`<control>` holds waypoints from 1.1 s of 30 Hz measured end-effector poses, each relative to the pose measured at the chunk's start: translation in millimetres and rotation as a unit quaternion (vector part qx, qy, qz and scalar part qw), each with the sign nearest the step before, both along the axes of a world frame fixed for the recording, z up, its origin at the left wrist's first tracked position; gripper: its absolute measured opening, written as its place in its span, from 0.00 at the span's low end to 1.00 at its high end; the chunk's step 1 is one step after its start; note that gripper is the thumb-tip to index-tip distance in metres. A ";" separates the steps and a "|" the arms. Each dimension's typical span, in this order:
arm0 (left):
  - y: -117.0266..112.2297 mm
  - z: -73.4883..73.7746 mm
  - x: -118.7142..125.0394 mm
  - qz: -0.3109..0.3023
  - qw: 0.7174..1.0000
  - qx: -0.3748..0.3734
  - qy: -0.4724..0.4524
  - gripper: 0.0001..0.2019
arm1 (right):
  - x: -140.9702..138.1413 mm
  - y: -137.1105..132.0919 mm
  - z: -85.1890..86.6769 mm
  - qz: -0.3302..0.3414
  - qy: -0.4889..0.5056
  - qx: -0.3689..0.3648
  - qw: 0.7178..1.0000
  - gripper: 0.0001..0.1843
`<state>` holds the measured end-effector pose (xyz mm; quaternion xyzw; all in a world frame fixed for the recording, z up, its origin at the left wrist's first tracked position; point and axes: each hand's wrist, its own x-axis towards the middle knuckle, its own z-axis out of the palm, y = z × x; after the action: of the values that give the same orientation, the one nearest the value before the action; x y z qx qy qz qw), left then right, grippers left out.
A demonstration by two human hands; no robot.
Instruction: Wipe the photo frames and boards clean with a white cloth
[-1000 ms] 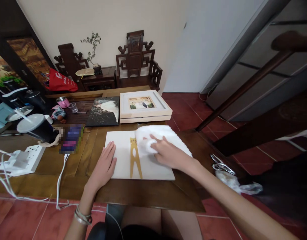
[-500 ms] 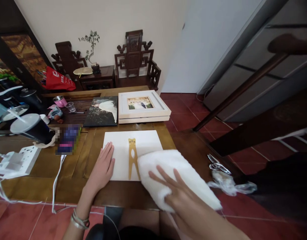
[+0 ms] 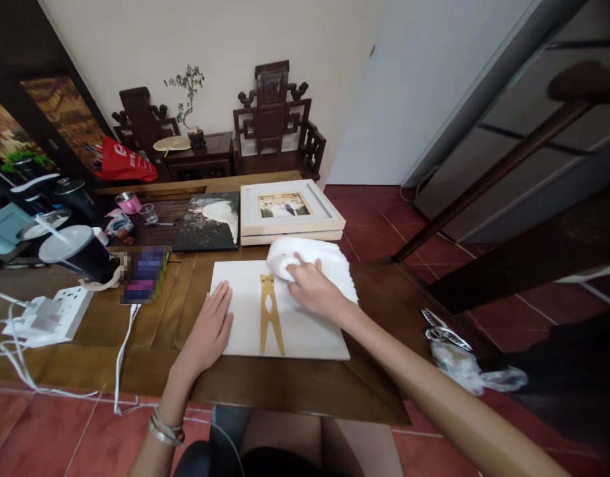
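Note:
A white rectangular board (image 3: 240, 318) lies flat near the table's front edge, with a gold-coloured, two-legged flat piece (image 3: 267, 318) on its middle. My left hand (image 3: 212, 324) rests flat on the board's left edge, fingers stretched out. At the board's far right corner, my right hand (image 3: 312, 285) presses on a white cloth (image 3: 329, 255), its fingers bent into the fabric. Part of the cloth hangs past the board's right side and comes up close to the framed pictures behind it.
Behind the board are stacked white frames (image 3: 295, 228) and a dark picture panel (image 3: 205, 232). To the left stand a phone (image 3: 144, 275) on its cable, a lidded cup (image 3: 81, 255) and a power strip (image 3: 69, 311). Scissors (image 3: 446, 330) and a plastic bag (image 3: 468, 371) lie at right.
My right hand has moved the cloth away from me, from the board's near right corner up to its far right corner. My left hand has stayed on the board's left edge.

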<state>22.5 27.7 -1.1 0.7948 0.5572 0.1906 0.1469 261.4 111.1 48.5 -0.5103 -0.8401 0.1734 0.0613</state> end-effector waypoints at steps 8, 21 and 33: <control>0.3 -4.2 0.2 0.005 1.000 0.005 0.008 0.25 | -6.3 -107.9 -4.3 0.144 -0.011 0.003 0.990 0.14; 0.7 -3.8 -1.8 -0.007 1.000 0.006 0.003 0.25 | -23.4 -45.5 0.0 0.102 -0.047 0.030 0.993 0.18; 0.0 -1.2 1.2 -0.001 1.000 0.002 0.007 0.25 | 1.7 -150.0 -2.0 0.208 0.007 -0.011 0.978 0.13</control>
<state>23.7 27.7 -2.3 0.7967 0.5575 0.1856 0.1413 263.0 -38.9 46.5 -0.3234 -0.9255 0.1958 0.0241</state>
